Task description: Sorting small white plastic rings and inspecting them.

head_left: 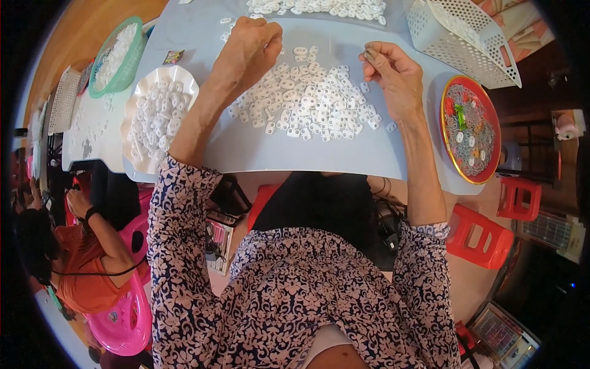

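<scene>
Loose on the grey-blue table lies a pile of small white plastic pieces (322, 101) with round holes. My left hand (249, 54) is closed in the air over the pile's far left side. Its fingers curl inward, and whatever they may hold is hidden. My right hand (396, 77) is at the pile's right edge, thumb and fingertips pressed together. Anything between them is too small to make out. Left of my left forearm stands a white scalloped bowl (130, 132) full of similar white pieces. To the right of my right forearm sits a red round tray (447, 132) holding many small grey metal parts.
A clear bag of white pieces (319, 7) lies at the far edge. A white perforated basket (455, 46) stands far right, a green basket (136, 52) far left. A small wrapped packet (173, 57) lies nearby. At left sits another person (98, 264); red stools (482, 237) stand right.
</scene>
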Tool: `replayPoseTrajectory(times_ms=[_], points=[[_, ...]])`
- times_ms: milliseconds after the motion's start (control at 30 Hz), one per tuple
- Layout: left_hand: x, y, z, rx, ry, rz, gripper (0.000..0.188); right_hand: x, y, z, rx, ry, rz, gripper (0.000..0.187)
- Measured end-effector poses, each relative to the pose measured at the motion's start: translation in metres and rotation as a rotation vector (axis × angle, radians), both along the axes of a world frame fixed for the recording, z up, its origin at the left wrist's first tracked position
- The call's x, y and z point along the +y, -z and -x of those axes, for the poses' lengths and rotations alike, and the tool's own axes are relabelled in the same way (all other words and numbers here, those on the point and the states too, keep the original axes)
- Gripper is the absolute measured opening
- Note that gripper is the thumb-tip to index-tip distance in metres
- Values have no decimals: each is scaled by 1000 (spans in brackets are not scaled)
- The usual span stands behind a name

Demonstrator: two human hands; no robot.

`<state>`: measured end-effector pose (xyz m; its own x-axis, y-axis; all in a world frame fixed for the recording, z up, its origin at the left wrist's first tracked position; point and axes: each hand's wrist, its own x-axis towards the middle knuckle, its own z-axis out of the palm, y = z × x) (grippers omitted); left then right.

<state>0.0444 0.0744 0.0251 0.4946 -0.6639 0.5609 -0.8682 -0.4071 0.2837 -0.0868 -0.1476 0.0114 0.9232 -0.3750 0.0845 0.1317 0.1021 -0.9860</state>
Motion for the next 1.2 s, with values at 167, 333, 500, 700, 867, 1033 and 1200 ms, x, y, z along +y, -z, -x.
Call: replayPoseTrajectory(times_ms=[167, 333, 500, 700, 867, 1033, 1200], points=[[-26, 2, 11, 32, 35, 39, 5, -5, 2, 0, -28, -5, 6, 15], [-39, 7, 6, 6, 31, -69, 8, -5, 1, 0, -23, 7, 29, 15], [-51, 11, 0, 31, 18, -129, 16, -5, -2, 2, -15, 28, 54, 15], [-40, 11, -7, 59, -1, -137, 16, -6, -1, 2, -26, 25, 51, 15], [-32, 12, 1, 79, 47, -233, 9, -5, -1, 1, -26, 13, 50, 14], [-29, 16, 6, 113, 94, -176, 7, -5, 2, 0, -12, -3, 91, 14], [-31, 16, 8, 197, 142, 9, 8, -2, 0, 2, -11, -27, 101, 14]])
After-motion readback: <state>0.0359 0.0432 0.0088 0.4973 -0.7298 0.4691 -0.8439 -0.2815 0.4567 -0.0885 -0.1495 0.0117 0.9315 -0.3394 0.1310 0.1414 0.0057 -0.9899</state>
